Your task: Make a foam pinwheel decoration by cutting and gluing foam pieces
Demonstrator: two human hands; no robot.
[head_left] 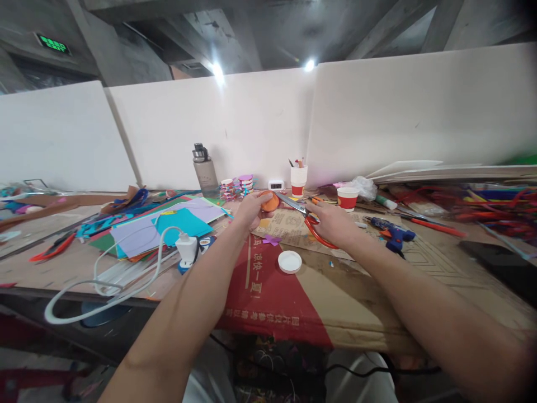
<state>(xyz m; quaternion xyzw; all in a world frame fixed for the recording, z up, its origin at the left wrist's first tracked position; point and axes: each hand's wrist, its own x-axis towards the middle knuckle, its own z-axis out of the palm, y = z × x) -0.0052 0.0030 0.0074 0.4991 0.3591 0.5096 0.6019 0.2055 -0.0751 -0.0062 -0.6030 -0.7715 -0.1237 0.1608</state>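
"What's in the left hand (253, 211)?"

"An orange round piece (269, 202). The fingers are clamped on it, and it's held up over the middle of the bench (25, 273), between the front and back edges."

"And the right hand (331, 221)?"

"Closed around the orange-handled scissors (299, 207). The blades point across at the orange round piece; whether they touch it, I can't tell from here."

"What's underneath?"

"Red and brown cardboard (277, 299), running out to the bench's front edge. A white lid (289, 262) lies on it, closer to that edge than the hands are, and a purple scrap (272, 240) sits just beyond, a little left."

"Anything beside the right forearm?"

"A blue glue gun (393, 235), towards the bench's right end. Along the back edge stand a grey bottle (205, 174), then a pen cup (298, 180)."
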